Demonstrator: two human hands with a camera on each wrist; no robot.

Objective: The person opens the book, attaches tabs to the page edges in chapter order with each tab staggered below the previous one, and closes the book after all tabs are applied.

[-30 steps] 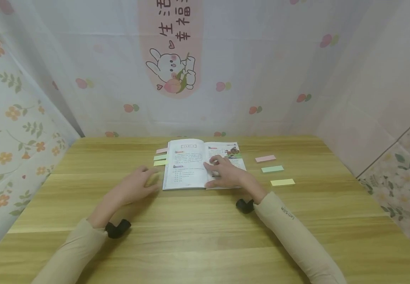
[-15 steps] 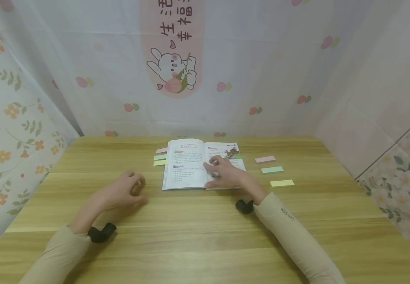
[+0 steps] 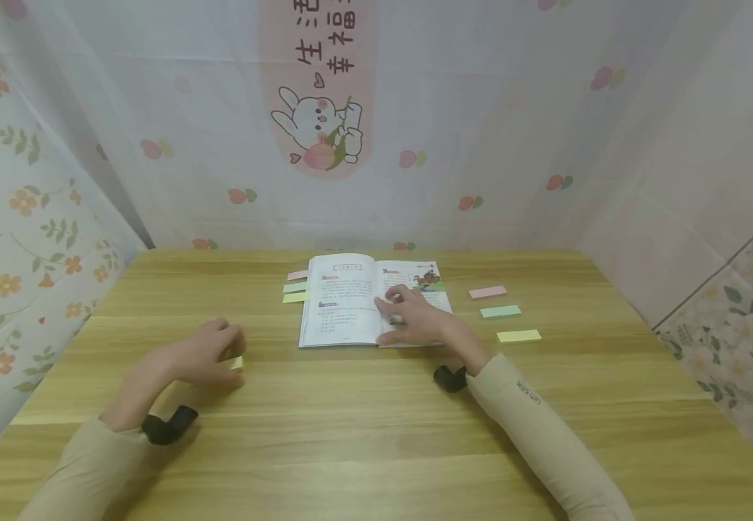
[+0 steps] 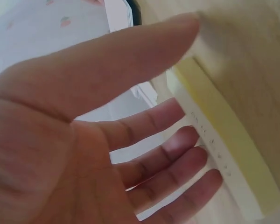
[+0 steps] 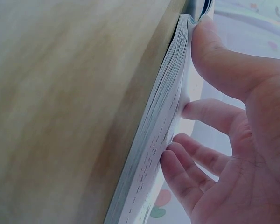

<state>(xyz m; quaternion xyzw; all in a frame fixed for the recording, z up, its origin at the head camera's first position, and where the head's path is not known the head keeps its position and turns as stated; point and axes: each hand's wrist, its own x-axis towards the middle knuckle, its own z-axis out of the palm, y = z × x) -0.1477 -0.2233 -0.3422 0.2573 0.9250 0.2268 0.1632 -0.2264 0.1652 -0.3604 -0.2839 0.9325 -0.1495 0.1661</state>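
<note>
An open book [image 3: 342, 304] lies at the far middle of the table, with pink, green and yellow sticky tabs [image 3: 295, 286] sticking out from its left edge. My right hand [image 3: 415, 316] rests on the right page, thumb and fingertips pressing near the spine; the right wrist view shows the page block [image 5: 170, 88] under them. To the left, my left hand [image 3: 203, 354] is low over the table around a pale yellow pad of sticky notes [image 4: 224, 135]. Its fingertips are right at the pad's printed side, while the thumb stands apart above one end. In the head view the hand hides most of this pad [image 3: 236, 363].
Right of the book lie a pink strip [image 3: 487, 291], a green strip [image 3: 500, 311] and a yellow strip [image 3: 518, 336], one below another. A patterned curtain [image 3: 376, 195] hangs behind the wooden table [image 3: 376, 434]. Each wrist wears a black camera mount [image 3: 169, 425].
My left hand has drawn back from the book's left edge, moving left and toward me, and the yellow pad now shows between its fingers. The right hand stays in place.
</note>
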